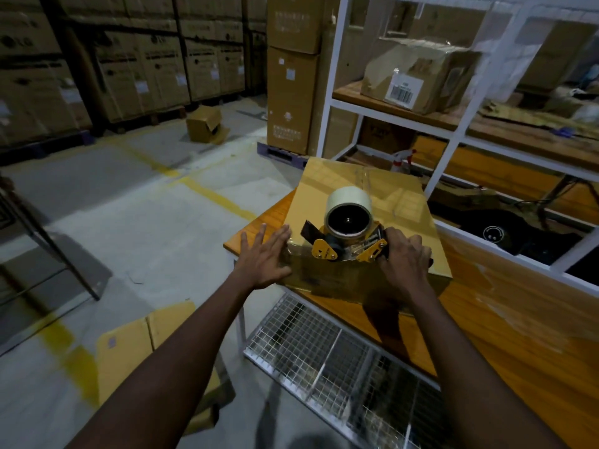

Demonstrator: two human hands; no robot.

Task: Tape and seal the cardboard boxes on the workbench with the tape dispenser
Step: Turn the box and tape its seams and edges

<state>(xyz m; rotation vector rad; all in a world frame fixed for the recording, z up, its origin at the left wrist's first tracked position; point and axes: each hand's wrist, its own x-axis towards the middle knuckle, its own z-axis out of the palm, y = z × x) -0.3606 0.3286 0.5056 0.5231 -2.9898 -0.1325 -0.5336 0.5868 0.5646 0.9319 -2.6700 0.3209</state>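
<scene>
Frame centre: gripping tape dispenser atop cardboard box with right hand; pressing box's left edge with flat, spread-fingered left hand.

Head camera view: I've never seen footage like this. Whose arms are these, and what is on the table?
No machine here: these are a person's two bare arms, filmed by a wide-angle camera worn on their head, looking forward and down. On the wooden workbench lies a cardboard box. The left hand presses flat on its near left corner, apparently steadying it. The right hand grips a yellow tape dispenser, which sits at the box's near edge, its pale tape roll on top. White shelves stand behind.
</scene>
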